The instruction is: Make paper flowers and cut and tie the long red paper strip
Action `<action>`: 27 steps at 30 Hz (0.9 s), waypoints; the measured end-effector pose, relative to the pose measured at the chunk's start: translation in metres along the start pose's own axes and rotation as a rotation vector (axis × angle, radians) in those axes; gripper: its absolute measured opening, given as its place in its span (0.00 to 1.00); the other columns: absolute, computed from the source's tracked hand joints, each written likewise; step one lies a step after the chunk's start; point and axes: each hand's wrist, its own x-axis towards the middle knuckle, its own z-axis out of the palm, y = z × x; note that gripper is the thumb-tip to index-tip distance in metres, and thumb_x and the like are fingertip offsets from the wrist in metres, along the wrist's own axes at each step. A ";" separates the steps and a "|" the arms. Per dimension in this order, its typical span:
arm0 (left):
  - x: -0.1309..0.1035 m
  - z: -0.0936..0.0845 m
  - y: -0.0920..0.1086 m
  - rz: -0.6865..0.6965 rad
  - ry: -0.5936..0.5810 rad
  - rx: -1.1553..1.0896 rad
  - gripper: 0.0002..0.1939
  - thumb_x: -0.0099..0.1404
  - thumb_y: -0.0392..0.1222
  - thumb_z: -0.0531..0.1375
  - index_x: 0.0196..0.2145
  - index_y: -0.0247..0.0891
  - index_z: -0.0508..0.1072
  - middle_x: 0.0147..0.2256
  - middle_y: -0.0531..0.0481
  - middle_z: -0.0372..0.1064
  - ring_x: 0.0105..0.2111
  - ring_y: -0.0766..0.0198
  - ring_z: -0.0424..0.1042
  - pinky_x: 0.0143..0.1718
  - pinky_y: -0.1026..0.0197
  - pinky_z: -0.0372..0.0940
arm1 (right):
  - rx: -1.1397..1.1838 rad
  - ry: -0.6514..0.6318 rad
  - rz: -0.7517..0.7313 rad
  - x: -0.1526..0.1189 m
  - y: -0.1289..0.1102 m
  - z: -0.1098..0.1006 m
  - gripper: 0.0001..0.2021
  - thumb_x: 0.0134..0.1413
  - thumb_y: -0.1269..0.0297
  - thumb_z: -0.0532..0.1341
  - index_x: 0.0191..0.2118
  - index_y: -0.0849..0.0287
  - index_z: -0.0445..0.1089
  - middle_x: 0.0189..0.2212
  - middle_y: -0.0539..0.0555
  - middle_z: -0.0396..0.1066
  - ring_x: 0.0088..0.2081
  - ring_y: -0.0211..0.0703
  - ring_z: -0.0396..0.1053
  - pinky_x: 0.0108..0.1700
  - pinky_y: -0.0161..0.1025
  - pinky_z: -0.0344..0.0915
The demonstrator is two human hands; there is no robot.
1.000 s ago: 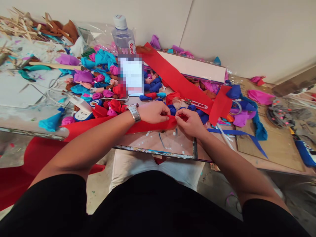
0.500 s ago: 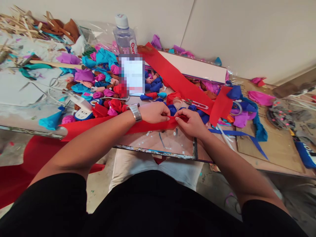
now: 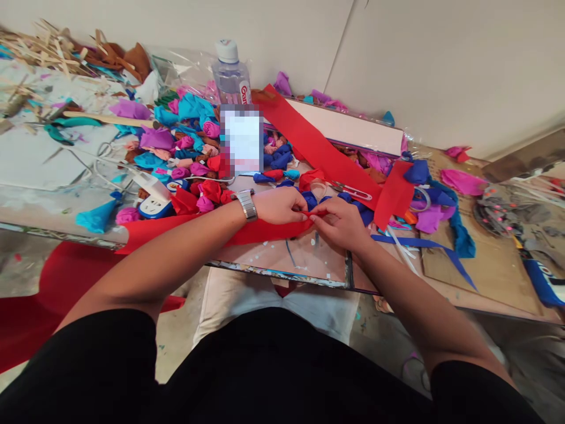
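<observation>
left hand (image 3: 281, 206) and right hand (image 3: 341, 222) pinch 1 red strip (image 3: 269, 231).

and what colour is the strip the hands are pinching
The strip is plain red; it shows best in the head view.

Both hands (image 3: 279, 206) close together, mid-pinch

A pale, seamed wall (image 3: 419, 65) spans the top; a paint-flecked table (image 3: 322, 259) crosses mid-frame; grey floor (image 3: 373, 344) shows below.
</observation>
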 end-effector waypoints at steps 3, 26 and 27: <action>0.000 0.000 0.000 0.006 -0.010 0.004 0.17 0.68 0.48 0.59 0.36 0.35 0.83 0.24 0.53 0.70 0.23 0.68 0.60 0.29 0.62 0.52 | 0.000 0.024 -0.013 0.001 -0.001 -0.001 0.04 0.65 0.62 0.68 0.41 0.51 0.81 0.38 0.54 0.84 0.44 0.52 0.78 0.51 0.50 0.72; -0.002 -0.003 0.003 0.010 -0.114 0.037 0.15 0.65 0.41 0.53 0.36 0.37 0.80 0.33 0.48 0.76 0.32 0.61 0.70 0.36 0.60 0.59 | -0.071 -0.015 -0.172 0.001 -0.003 -0.003 0.07 0.67 0.64 0.65 0.44 0.48 0.82 0.40 0.52 0.85 0.44 0.50 0.80 0.54 0.52 0.72; -0.002 -0.004 0.003 0.011 -0.117 0.031 0.15 0.65 0.41 0.53 0.37 0.38 0.80 0.34 0.48 0.77 0.33 0.61 0.70 0.37 0.60 0.59 | -0.072 -0.025 -0.168 0.001 -0.003 -0.003 0.07 0.67 0.64 0.65 0.44 0.47 0.82 0.40 0.52 0.85 0.44 0.50 0.80 0.55 0.52 0.71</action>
